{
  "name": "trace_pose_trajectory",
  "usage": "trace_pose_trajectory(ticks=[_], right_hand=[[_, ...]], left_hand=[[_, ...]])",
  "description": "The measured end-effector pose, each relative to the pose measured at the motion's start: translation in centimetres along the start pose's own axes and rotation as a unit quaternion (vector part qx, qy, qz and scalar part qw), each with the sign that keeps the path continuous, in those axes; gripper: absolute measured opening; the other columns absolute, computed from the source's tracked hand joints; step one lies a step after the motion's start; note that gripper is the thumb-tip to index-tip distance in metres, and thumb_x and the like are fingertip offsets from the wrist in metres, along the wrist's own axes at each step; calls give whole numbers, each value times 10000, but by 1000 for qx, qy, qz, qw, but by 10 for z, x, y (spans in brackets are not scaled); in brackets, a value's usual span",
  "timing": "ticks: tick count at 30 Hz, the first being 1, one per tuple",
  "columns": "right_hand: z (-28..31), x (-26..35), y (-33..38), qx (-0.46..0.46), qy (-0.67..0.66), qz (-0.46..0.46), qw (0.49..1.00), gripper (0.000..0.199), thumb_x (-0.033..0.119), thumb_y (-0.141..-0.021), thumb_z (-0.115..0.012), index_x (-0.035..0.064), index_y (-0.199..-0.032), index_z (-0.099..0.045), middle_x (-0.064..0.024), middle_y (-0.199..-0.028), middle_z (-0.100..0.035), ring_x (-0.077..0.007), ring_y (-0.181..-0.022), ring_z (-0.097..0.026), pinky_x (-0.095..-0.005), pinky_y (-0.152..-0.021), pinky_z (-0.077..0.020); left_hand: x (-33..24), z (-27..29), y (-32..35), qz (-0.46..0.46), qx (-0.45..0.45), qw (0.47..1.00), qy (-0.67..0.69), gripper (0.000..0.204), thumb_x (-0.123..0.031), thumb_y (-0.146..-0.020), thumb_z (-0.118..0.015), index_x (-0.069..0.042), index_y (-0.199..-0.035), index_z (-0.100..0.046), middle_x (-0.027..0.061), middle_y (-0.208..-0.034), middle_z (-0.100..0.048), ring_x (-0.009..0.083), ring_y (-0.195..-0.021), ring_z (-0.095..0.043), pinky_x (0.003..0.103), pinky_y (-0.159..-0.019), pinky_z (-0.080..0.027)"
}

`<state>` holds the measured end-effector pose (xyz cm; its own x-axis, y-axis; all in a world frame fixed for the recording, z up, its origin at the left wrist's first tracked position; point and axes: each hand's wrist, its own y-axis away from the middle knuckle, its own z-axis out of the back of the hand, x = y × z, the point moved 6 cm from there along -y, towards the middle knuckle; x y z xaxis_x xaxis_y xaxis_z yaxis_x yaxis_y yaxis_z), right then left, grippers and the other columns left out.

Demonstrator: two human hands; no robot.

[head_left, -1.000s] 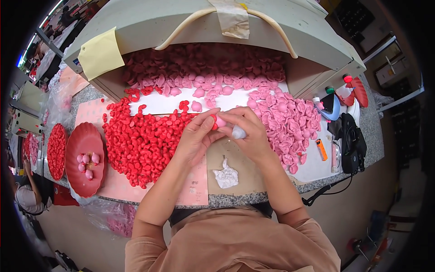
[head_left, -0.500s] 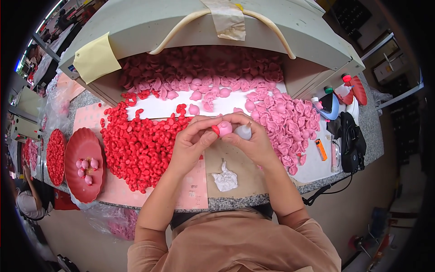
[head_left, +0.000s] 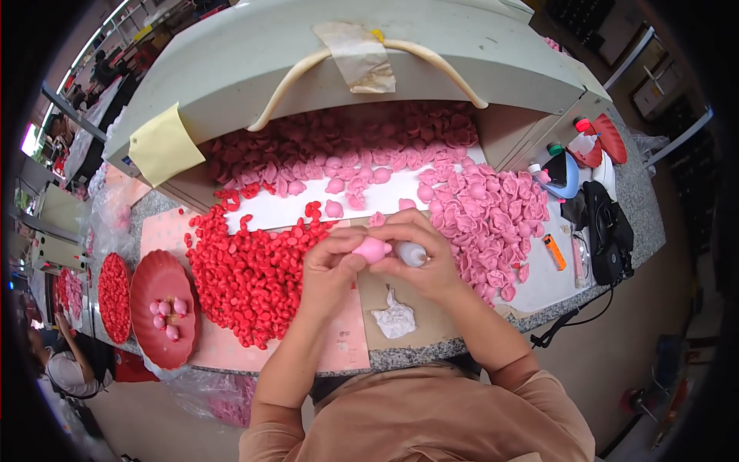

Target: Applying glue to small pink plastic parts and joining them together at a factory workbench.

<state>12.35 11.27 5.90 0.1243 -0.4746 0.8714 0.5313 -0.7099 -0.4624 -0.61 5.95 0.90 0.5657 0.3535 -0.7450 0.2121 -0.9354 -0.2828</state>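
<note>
Between my two hands is a small rounded pink plastic piece point(head_left: 372, 250), gripped by the fingers of my left hand point(head_left: 327, 268). My right hand point(head_left: 431, 258) is curled around a small translucent squeeze bottle point(head_left: 411, 254), and its fingertips touch the pink piece's right side. A big heap of small red plastic pieces point(head_left: 254, 285) lies left of my hands. To their right spreads a heap of pink petal-like pieces point(head_left: 493, 212). A crumpled white tissue point(head_left: 395, 318) rests on the brown sheet below my hands.
A scalloped red tray point(head_left: 163, 350) at the left holds several pink pieces, beside an oval tray of red pieces point(head_left: 115, 296). A grey hood point(head_left: 254, 77) overhangs more pink pieces. An orange box point(head_left: 554, 252) and black pouch point(head_left: 608, 223) lie right. Another person point(head_left: 69, 369) sits far left.
The pink piece has turned in my fingers, and the red part seen at its left end no longer shows. The whole view has shifted slightly, with my hands now a little lower.
</note>
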Motion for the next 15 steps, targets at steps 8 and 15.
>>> trace_pose_trajectory(ticks=[8,15], right_hand=[[-15,-14,8,6,-249,-35,968,314,139,-784,-707,56,-1068,-601,-76,-1145,-487,-145,-952,-523,-276,-818,-436],[-26,-21,14,39,-455,-157,876,198,127,-859,-623,60,-1045,-608,-100,-1267,-489,-106,-892,-554,-228,-683,-483]], left_hand=[[-5,-4,7,-54,-7,995,-88,311,-41,-780,-686,-43,-1073,-581,128,-1156,-538,232,-1112,-500,344,-929,-421],[-12,-12,8,-61,2,978,-200,391,-21,-747,-704,-16,-1107,-552,137,-1170,-508,212,-1076,-502,334,-919,-421]])
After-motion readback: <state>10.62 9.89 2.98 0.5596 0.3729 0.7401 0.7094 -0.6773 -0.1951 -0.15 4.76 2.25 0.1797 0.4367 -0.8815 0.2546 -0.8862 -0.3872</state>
